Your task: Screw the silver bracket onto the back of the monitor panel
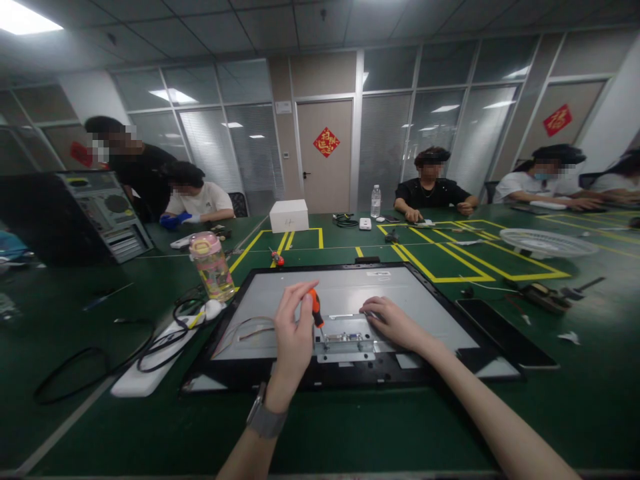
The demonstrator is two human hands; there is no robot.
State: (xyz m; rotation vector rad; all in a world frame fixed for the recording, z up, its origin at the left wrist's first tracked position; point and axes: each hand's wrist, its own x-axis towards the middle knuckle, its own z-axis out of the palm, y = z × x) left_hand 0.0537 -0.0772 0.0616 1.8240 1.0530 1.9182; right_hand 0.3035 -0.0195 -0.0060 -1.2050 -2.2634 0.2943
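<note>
A flat monitor panel (345,290) with a black frame lies face down on the green table in front of me. My left hand (294,333) is closed round an orange-handled screwdriver (316,309), held upright with its tip on the small metal circuit board (350,340) near the panel's front edge. My right hand (393,322) rests flat on the panel beside that board, fingers stretched out and touching it. A thin cable (250,328) curves over the panel's left part.
A pink-lidded bottle (212,265), a white keyboard (150,363) and black cables (100,360) lie at my left. A computer case (75,213) stands far left. A black phone (505,333), white fan grille (547,242) and tools sit right. Several people sit around the table.
</note>
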